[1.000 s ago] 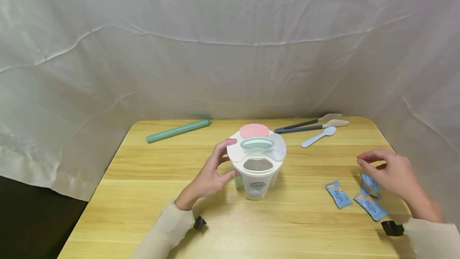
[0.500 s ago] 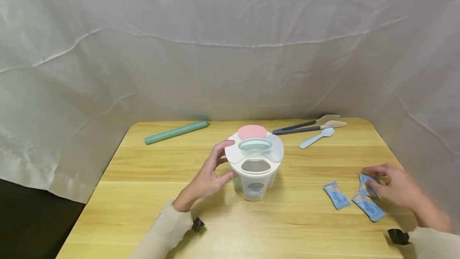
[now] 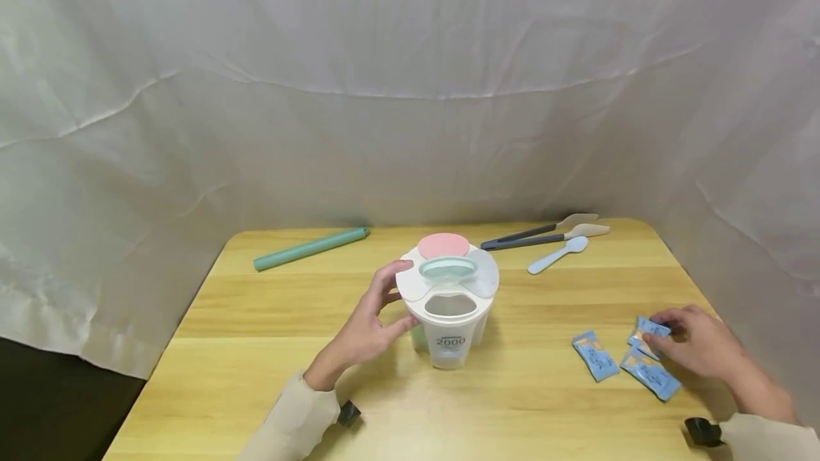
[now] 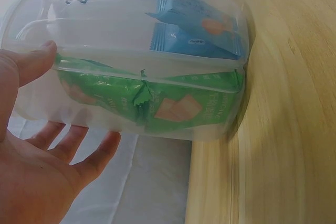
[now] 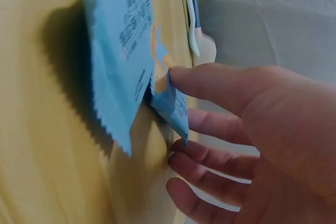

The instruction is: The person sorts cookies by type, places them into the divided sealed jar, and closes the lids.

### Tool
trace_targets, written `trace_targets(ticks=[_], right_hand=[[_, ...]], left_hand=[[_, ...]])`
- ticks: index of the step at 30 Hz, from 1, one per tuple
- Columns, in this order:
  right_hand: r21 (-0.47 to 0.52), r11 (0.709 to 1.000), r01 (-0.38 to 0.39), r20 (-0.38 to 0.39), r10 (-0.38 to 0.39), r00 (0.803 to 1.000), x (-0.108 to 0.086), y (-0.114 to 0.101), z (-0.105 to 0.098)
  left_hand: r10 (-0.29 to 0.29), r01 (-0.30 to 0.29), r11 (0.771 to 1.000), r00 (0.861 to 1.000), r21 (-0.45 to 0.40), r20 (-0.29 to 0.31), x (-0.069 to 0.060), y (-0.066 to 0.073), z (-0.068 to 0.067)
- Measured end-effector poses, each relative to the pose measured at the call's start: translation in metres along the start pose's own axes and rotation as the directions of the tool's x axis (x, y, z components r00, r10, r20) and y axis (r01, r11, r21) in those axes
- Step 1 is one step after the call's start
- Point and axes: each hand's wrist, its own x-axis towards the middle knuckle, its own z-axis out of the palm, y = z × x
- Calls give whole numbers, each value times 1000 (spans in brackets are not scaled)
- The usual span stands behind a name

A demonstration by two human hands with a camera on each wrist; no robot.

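My left hand [image 3: 365,329] grips the side of a round lidded snack container [image 3: 451,333], thumb in front and fingers behind. Its white lid carries pink, pale grey and mint parts, and the front compartment is uncovered. Through the clear wall, the left wrist view shows green snack packets [image 4: 184,106] in one compartment and blue packets [image 4: 197,30] in another. At the right, my right hand [image 3: 701,347] pinches a small blue snack packet [image 3: 645,338] between thumb and fingers, low over the table. Two more blue packets lie beside it, one in front [image 3: 652,374], one leftward [image 3: 596,356].
A green stick-like tube [image 3: 310,249] lies at the back left of the wooden table [image 3: 243,390]. Behind the container to the right are dark-handled tongs [image 3: 544,237] and a light blue spoon [image 3: 557,256]. Pale cloth [image 3: 410,91] hangs round the table.
My right hand has come down from above the rear right blue packet and taken hold of it, turning it slightly. The left hand keeps its grip on the container. The head view has tilted a little.
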Motion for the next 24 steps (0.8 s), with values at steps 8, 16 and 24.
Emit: trace_targets(ticks=[8, 16, 24], right_hand=[[107, 994, -1, -64, 8, 998, 3, -3, 6], [220, 968, 118, -274, -55, 960, 11, -24, 3], [248, 946, 208, -407, -93, 908, 19, -57, -11]], left_hand=[[-3, 3, 1000, 1000, -12, -1, -1, 1, 1], [7, -7, 1000, 1000, -6, -3, 0, 1, 0], [-3, 3, 1000, 1000, -8, -3, 0, 0, 1]])
